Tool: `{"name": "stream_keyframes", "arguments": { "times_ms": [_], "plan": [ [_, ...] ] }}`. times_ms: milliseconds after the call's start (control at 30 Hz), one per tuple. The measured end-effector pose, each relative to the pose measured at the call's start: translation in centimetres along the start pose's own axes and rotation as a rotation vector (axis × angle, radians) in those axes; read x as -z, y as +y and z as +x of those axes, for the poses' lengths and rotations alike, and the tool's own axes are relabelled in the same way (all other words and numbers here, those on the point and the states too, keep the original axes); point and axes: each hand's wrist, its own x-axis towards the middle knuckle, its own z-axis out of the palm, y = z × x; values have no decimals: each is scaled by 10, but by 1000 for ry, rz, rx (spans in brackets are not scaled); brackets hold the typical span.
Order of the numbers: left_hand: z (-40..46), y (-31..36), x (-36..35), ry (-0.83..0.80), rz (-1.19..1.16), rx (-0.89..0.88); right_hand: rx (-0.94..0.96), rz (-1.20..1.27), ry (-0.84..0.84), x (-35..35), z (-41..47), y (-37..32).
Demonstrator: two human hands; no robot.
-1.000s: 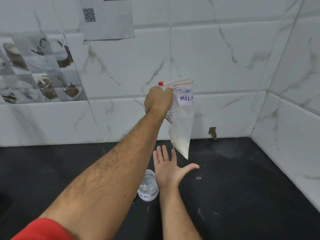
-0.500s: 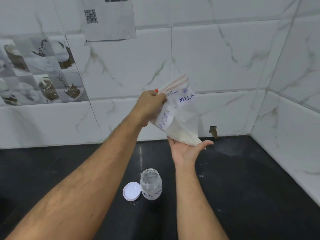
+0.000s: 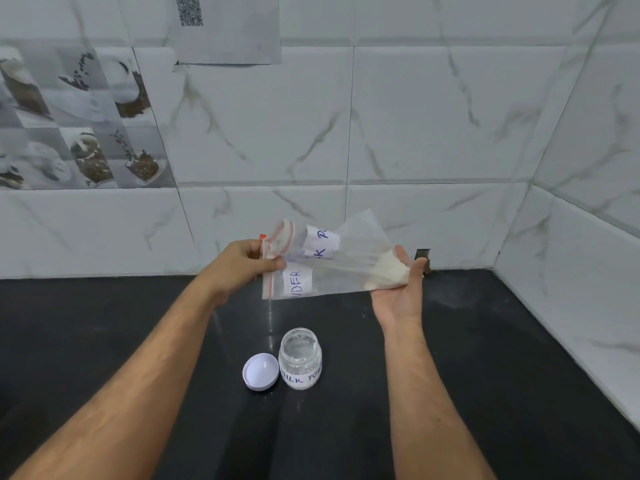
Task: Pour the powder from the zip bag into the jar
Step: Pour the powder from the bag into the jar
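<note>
A clear zip bag (image 3: 332, 268) with white labels and a red zip strip lies nearly level in the air above the counter. White powder (image 3: 386, 271) is gathered in its right end. My left hand (image 3: 247, 263) pinches the zip end. My right hand (image 3: 401, 292), palm up with fingers relaxed, supports the powder end from below. Below the bag, a small clear jar (image 3: 300, 358) labelled "MILK POW" stands open on the black counter (image 3: 502, 375), with its white lid (image 3: 260, 371) lying beside it on the left.
White marble-look tiled walls (image 3: 415, 116) close the counter at the back and right. A paper with a QR code (image 3: 225, 29) hangs on the back wall. A small dark hole (image 3: 423, 254) sits at the wall's base behind my right hand.
The bag has swung from hanging upright to nearly level and lower. My right hand rose under its powder end and moved right. My left hand dropped with the zip end.
</note>
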Motion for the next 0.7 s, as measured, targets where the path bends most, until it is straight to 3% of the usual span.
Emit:
{"name": "stream_keyframes", "arguments": {
  "times_ms": [233, 700],
  "plan": [
    [-8, -40, -13, 19, -91, 33, -40, -185, 92, 16, -12, -2],
    [-6, -132, -48, -36, -19, 134, -19, -525, 54, 34, -5, -16]
  ]
}}
